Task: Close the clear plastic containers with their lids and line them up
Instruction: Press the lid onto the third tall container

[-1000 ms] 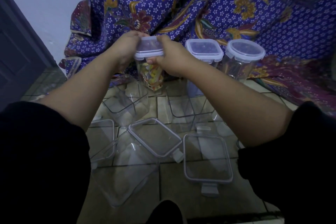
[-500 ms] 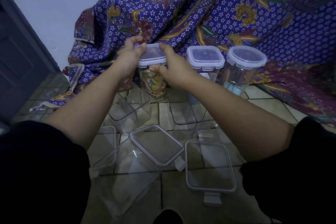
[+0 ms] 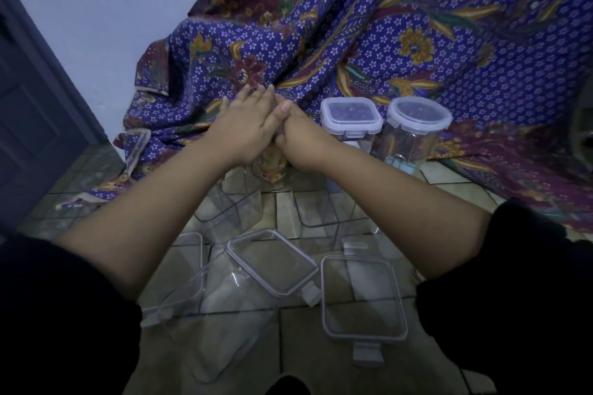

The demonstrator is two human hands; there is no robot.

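Left hand (image 3: 247, 131) atop right hand (image 3: 300, 136) presses the container (image 3: 272, 168).

Dim, bluish indoor light, flat, with no hard shadows. Wide-angle distortion bends the door (image 3: 32, 106) and patterned cloth (image 3: 417, 51) toward the edges. Black sleeves (image 3: 57, 314) lose all detail; pale reflections outline the clear containers (image 3: 234, 212) on the floor tiles (image 3: 301, 362).
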